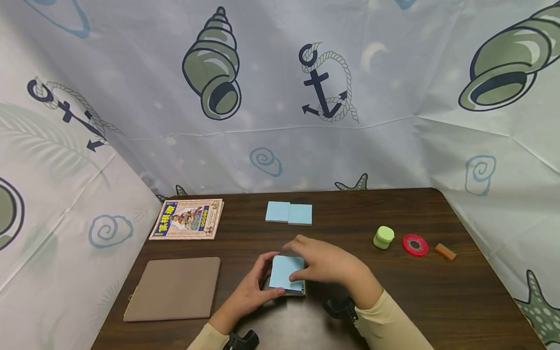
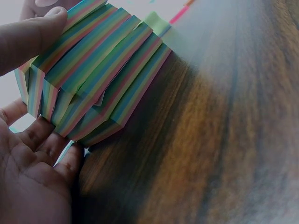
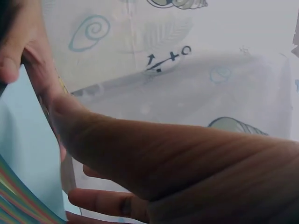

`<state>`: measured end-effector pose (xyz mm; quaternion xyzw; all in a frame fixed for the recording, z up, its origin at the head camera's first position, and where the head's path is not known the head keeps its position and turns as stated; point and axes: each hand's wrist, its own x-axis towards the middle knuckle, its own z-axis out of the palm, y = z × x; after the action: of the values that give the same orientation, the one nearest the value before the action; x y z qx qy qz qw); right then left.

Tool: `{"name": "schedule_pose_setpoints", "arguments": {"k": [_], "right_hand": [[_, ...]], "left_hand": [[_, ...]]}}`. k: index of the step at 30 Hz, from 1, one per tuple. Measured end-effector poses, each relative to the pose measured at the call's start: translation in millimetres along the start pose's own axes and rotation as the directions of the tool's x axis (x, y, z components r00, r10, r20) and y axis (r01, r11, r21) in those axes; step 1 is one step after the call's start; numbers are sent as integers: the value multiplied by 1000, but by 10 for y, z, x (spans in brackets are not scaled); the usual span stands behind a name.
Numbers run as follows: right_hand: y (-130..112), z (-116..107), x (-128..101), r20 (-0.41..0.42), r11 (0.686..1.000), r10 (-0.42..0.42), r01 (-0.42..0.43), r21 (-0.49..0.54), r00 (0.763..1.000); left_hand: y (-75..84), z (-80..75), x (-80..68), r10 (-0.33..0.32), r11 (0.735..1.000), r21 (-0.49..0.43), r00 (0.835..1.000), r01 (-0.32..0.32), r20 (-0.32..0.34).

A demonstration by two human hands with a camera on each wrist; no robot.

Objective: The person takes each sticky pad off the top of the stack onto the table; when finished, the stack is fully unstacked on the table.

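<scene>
A stack of sticky note pads (image 1: 283,273) with a light blue top is near the front middle of the table. The left wrist view shows the stack's striped edges (image 2: 98,70) in green, yellow, blue and pink, its layers slightly out of line. My left hand (image 1: 255,286) grips the stack from the left, thumb at the near side and fingers beyond. Over the right part of the top is my right hand (image 1: 330,265), its thumb at the blue surface (image 3: 28,135) and its fingers extended past the far side. Whether that thumb presses the paper, I cannot tell.
Two light blue pads (image 1: 277,212) lie side by side at the back. To the left are an illustrated booklet (image 1: 188,218) and a taupe folder (image 1: 172,289). A green cylinder (image 1: 383,237), a red ring (image 1: 415,245) and a small orange block (image 1: 445,252) are at the right.
</scene>
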<state>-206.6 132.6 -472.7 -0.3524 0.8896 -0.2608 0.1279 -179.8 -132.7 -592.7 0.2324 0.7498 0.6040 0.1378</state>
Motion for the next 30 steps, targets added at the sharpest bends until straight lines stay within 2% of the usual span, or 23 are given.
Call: {"name": "schedule_pose_setpoints", "arguments": {"k": [6,15,25,30], "right_hand": [[-21,95,17,13,1000,22,-22,11,1000],[-39,176,39,97,993,114,-114,-3,989],[-29,147,58,97,996,91,-91,0,991],[-10,92,50,68,997,74,-74,-10,995]], "left_hand": [[-35,7,-3,45,999,6,999,-45,9],[-20,2,-1,18,1000,8,1000,-18,3],[-21,-1,-7,27,1000,13,1000,-27,-1],[9,2,1,-1,1000,-8,1000,1,5]]}}
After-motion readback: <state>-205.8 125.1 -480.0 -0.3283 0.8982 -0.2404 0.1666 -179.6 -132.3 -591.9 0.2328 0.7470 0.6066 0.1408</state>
